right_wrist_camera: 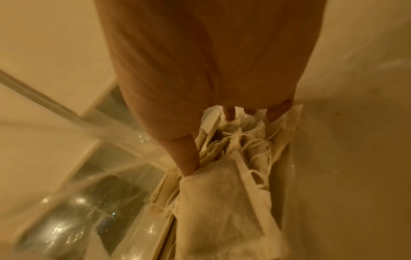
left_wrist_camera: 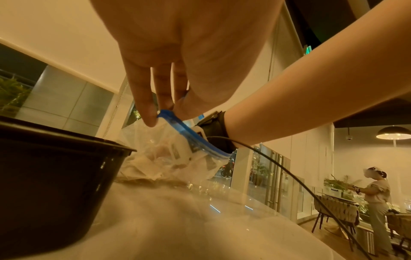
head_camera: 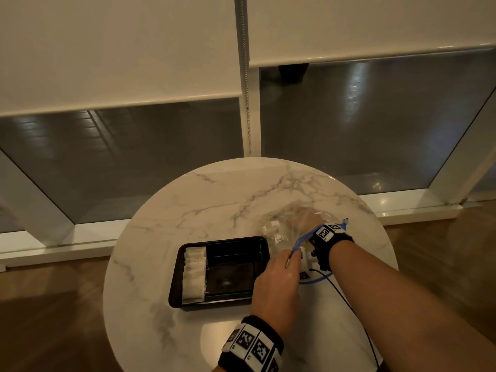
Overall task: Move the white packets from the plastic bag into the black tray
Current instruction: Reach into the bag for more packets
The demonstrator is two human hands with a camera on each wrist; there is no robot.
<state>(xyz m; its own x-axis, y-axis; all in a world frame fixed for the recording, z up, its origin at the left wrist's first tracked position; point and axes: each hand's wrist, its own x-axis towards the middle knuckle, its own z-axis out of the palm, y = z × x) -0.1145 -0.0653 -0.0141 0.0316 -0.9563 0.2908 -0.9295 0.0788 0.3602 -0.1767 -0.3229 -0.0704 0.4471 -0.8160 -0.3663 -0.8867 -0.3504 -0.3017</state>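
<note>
A clear plastic bag with a blue zip rim lies on the round marble table, just right of the black tray. Several white packets stand in a row in the tray's left section. My left hand pinches the blue rim and holds the bag's mouth up. My right hand is inside the bag. Its thumb and fingers close round a bunch of white packets with loose strings.
A black cable runs from my right wristband over the table's near right edge. The tray's wall stands close to the left of my left hand. A window with lowered blinds lies beyond the table. A person stands far off beside chairs.
</note>
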